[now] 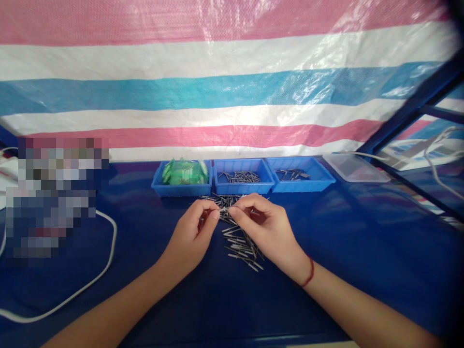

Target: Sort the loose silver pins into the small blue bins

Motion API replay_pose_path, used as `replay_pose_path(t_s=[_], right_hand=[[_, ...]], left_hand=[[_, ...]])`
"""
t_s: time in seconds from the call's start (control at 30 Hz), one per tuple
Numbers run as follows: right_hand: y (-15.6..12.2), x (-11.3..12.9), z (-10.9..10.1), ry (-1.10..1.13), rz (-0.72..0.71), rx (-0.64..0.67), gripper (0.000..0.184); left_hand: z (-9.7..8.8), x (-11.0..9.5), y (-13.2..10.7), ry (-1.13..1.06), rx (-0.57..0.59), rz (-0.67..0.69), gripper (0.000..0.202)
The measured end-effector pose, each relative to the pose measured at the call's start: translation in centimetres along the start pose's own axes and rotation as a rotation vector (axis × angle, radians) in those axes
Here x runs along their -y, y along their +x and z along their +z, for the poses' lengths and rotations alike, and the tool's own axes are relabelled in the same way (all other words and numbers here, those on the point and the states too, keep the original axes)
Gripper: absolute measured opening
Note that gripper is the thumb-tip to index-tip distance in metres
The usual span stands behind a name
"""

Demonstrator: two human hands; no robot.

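Observation:
My left hand (194, 232) and my right hand (264, 227) meet fingertip to fingertip over a heap of small metal pins (241, 244) on the blue table (362, 241). Both hands are pinched; a thin pin (224, 209) seems held between them, though it is too small to be sure. A red string circles my right wrist (310, 274). Behind the heap stand three blue trays: the left tray (181, 187) holds green packets (184, 171), the middle tray (242, 186) and the right tray (300, 184) hold more pins.
A white cable (105, 261) loops across the table at left, beside a blurred-out patch. A clear plastic lid (355, 168) lies at the back right. A striped pink, white and blue tarp (217, 87) hangs behind. A dark blue frame (416, 104) and more cables stand at right.

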State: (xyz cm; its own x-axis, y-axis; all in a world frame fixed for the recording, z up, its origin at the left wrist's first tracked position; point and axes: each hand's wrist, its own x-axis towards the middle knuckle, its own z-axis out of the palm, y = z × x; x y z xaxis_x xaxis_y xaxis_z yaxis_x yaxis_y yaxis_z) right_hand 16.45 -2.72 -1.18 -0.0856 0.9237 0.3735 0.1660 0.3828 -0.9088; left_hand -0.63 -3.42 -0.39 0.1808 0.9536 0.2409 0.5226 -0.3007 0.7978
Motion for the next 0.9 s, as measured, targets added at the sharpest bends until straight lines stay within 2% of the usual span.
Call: replay_pose_path(t_s=[0.4, 0.6, 0.77, 0.9], right_hand=[[-0.17, 0.65, -0.04, 0.021, -0.013, -0.025, 0.009], [-0.17, 0.98, -0.03, 0.001, -0.058, -0.002, 0.007], [-0.16, 0.91, -0.01, 0.002, -0.055, 0.015, 0.005], [-0.11, 0.41, -0.07, -0.036, -0.064, 0.019, 0.004]], left_hand=[[0.29, 0.32, -0.32, 0.066, 0.058, 0.087, 0.01], [0.25, 0.47, -0.24, 0.065, 0.081, 0.147, 0.016], [0.01, 0.37, -0.01, 0.06, 0.061, 0.149, 0.012], [-0.06, 0.22, 0.01, 0.062, -0.002, 0.146, 0.011]])
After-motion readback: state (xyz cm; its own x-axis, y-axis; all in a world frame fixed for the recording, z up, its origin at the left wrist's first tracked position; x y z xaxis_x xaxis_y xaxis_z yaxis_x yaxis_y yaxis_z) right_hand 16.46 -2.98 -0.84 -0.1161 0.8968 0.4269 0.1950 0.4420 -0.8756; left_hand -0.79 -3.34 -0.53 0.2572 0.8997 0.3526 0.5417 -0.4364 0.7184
